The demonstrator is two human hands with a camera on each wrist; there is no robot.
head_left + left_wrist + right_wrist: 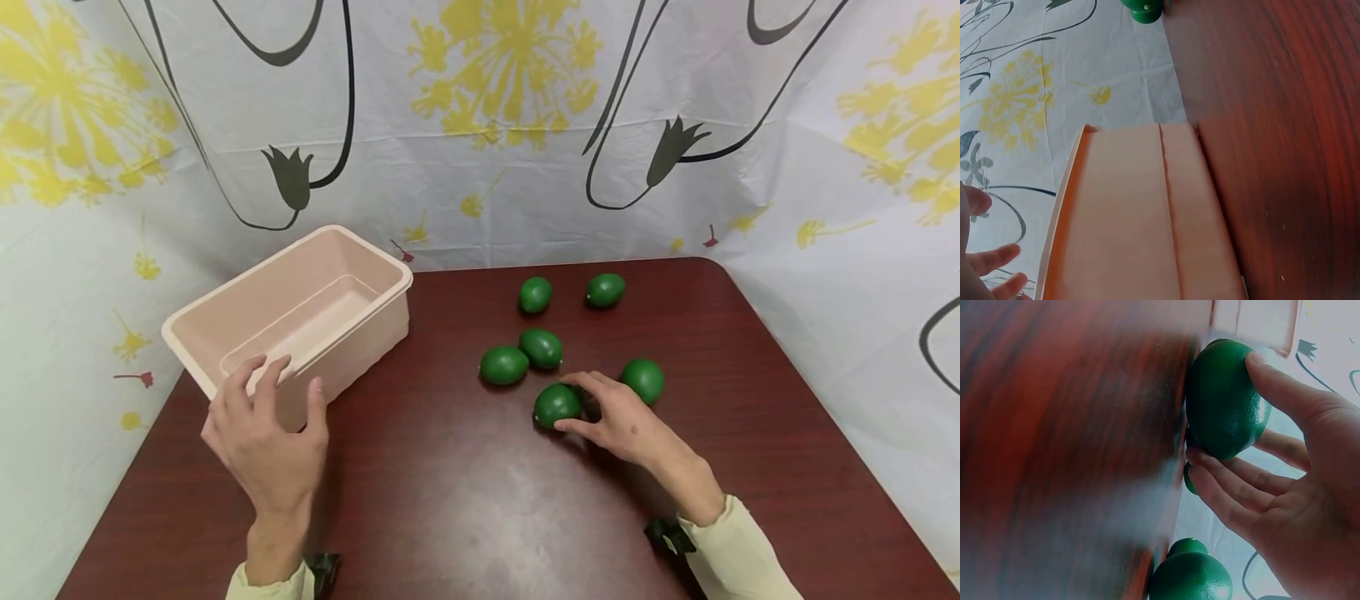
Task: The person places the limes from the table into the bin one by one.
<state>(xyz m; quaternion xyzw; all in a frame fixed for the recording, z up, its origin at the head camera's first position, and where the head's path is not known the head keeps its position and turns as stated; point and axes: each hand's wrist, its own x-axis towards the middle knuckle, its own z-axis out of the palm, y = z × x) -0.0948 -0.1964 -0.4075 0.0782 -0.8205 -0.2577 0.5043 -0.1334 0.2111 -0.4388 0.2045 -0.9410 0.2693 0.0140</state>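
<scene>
My right hand (622, 417) grips a glossy green lime (558, 407) on the table, its thumb and fingers on opposite sides. In the right wrist view, the thumb touches one end of this lime (1225, 400) and the fingers curl by the other. My left hand (266, 442) is raised by the near side of a pale pink plastic bin (360, 346), fingers spread and slightly bent, holding nothing. The left wrist view shows the bin's outer wall (1122, 212), with some fingertips (1000, 256) beside its rim. No contents are visible inside the bin.
Right of the gripped lime lies another lime (645, 381). Two limes touch behind it, one on the left (503, 365) and one on the right (541, 348). Farther back are two more limes (535, 295). A patterned white cloth (480, 183) hangs behind the dark red table (450, 483).
</scene>
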